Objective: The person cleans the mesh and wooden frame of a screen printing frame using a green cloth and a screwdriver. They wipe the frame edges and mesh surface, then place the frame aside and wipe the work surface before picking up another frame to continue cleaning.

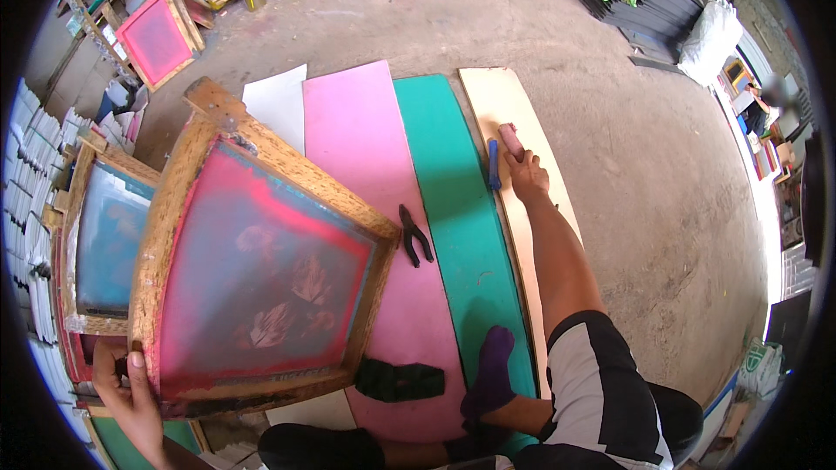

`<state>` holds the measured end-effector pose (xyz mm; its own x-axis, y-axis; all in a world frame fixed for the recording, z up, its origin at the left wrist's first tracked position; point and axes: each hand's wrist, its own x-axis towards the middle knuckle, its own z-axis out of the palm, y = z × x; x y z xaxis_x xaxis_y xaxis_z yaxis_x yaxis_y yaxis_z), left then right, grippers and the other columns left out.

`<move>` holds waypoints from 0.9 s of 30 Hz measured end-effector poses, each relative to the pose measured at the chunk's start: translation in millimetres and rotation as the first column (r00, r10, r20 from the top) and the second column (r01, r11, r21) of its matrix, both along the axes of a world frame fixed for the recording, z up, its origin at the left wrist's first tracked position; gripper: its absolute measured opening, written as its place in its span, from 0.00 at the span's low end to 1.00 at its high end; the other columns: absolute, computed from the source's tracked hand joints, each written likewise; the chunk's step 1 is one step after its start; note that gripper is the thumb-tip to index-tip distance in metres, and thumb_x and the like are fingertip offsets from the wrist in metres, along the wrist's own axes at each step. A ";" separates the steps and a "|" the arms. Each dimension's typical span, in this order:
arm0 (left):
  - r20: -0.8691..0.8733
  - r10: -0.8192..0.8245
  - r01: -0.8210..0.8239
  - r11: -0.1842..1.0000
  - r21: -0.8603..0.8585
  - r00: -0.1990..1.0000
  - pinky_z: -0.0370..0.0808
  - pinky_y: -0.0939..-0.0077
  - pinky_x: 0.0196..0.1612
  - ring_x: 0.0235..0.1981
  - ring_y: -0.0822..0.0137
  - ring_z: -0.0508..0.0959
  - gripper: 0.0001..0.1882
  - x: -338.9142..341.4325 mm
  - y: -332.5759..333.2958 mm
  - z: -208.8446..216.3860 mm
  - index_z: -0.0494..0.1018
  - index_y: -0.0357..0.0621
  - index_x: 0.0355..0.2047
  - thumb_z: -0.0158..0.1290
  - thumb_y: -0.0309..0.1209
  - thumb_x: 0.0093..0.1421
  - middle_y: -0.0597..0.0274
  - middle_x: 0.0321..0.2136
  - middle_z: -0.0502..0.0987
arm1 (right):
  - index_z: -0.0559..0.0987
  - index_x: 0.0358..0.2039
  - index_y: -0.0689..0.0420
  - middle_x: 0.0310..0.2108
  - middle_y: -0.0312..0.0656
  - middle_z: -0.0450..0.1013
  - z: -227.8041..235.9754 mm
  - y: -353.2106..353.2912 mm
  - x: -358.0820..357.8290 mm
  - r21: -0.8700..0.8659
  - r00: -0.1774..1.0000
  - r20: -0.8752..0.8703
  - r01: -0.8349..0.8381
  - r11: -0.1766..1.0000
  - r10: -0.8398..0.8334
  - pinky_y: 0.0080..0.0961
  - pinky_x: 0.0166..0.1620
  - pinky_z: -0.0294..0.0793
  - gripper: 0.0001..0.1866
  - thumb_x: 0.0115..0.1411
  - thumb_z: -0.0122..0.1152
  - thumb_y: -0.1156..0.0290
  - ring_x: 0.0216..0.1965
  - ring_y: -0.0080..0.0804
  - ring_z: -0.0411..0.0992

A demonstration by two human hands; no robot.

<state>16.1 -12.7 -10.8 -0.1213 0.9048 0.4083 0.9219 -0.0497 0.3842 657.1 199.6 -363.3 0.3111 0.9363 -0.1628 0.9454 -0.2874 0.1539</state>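
Observation:
At the left, my left hand (131,392) is closed on the lower left edge of a wooden-framed printing screen (261,274). The screen stands tilted, its mesh grey-blue with pink borders and pale leaf shapes. Far out to the right, my right hand (529,177) is wrapped round a short pinkish, stick-like piece (511,139) over the cream board (492,91). Just left of that hand lies a blue slim tool (494,165), perhaps a cutter. Black-handled pliers (415,237) rest on the pink board (357,130), beside the screen's right corner.
A green board (444,157) lies between the pink and cream ones. A dark cloth-like piece (401,380) is near my legs. More framed screens (113,226) lean at the left by stacked sheets (35,200). Black sheets (644,0) and a white sack (710,39) stand far right.

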 end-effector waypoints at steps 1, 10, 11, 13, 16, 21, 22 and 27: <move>-0.017 0.098 -0.094 0.983 0.159 0.995 0.65 0.75 0.42 0.36 0.69 0.66 0.14 -9.9 -2.5 -16.6 0.70 0.31 0.42 0.52 0.34 0.69 0.61 0.34 0.69 | 0.56 0.69 0.36 0.57 0.52 0.59 -0.4 0.9 -6.5 0.037 0.999 0.051 0.002 0.999 -0.004 0.41 0.52 0.78 0.35 0.64 0.52 0.73 0.56 0.46 0.66; 0.081 0.107 -0.101 0.992 -0.077 0.991 0.66 0.67 0.59 0.52 0.63 0.72 0.25 -64.1 -15.9 -19.4 0.63 0.31 0.61 0.53 0.35 0.69 0.47 0.55 0.71 | 0.60 0.68 0.35 0.70 0.47 0.50 12.5 -5.8 -19.5 0.068 0.941 0.084 -0.334 0.940 0.328 0.40 0.57 0.75 0.36 0.61 0.55 0.75 0.65 0.46 0.61; 0.062 0.114 -0.109 0.990 -0.089 0.991 0.66 0.67 0.59 0.52 0.63 0.72 0.25 -55.9 -18.7 -15.1 0.64 0.30 0.60 0.53 0.35 0.70 0.48 0.54 0.71 | 0.57 0.69 0.31 0.67 0.45 0.53 26.4 0.3 -32.6 -0.082 0.989 -0.058 -0.139 0.987 0.135 0.38 0.52 0.79 0.40 0.59 0.56 0.78 0.60 0.46 0.67; 0.066 0.089 -0.090 0.996 0.019 0.994 0.65 0.71 0.51 0.44 0.67 0.69 0.18 -25.0 -11.7 -13.0 0.68 0.31 0.50 0.53 0.34 0.69 0.55 0.42 0.71 | 0.55 0.69 0.30 0.65 0.45 0.56 32.3 -1.0 -34.6 -0.055 0.994 -0.036 -0.107 0.993 0.105 0.39 0.51 0.80 0.43 0.58 0.55 0.79 0.56 0.47 0.70; -0.007 0.024 -0.024 0.998 -0.059 1.000 0.65 0.74 0.40 0.34 0.71 0.66 0.11 6.0 2.7 6.0 0.72 0.34 0.37 0.51 0.33 0.69 0.63 0.29 0.70 | 0.54 0.70 0.33 0.60 0.48 0.63 44.3 -16.3 -38.7 0.086 0.984 -0.152 -0.076 0.993 0.089 0.41 0.49 0.79 0.44 0.56 0.55 0.80 0.52 0.48 0.73; 0.071 0.015 -0.015 1.000 -0.005 0.997 0.64 0.73 0.32 0.27 0.70 0.66 0.11 15.0 3.0 8.5 0.71 0.35 0.31 0.55 0.32 0.64 0.62 0.24 0.69 | 0.63 0.63 0.49 0.47 0.51 0.73 45.1 -56.4 -62.8 0.488 0.894 -0.342 -0.095 0.868 0.290 0.47 0.47 0.77 0.35 0.53 0.54 0.80 0.47 0.52 0.75; 0.144 0.040 -0.031 0.998 -0.061 0.989 0.63 0.73 0.30 0.26 0.70 0.65 0.12 16.0 4.1 11.0 0.70 0.35 0.29 0.56 0.31 0.63 0.62 0.23 0.69 | 0.66 0.60 0.52 0.46 0.51 0.74 43.1 -69.5 -64.7 0.515 0.869 -0.323 -0.171 0.840 0.375 0.49 0.46 0.76 0.32 0.53 0.55 0.80 0.47 0.53 0.74; 0.121 -0.121 0.118 0.992 0.034 0.985 0.62 0.74 0.26 0.23 0.74 0.65 0.11 24.1 0.6 22.1 0.70 0.36 0.27 0.62 0.27 0.58 0.63 0.20 0.68 | 0.76 0.49 0.52 0.42 0.46 0.73 56.9 -139.0 -130.6 0.570 0.798 -0.108 -0.440 0.694 0.594 0.47 0.43 0.76 0.20 0.54 0.58 0.77 0.47 0.49 0.72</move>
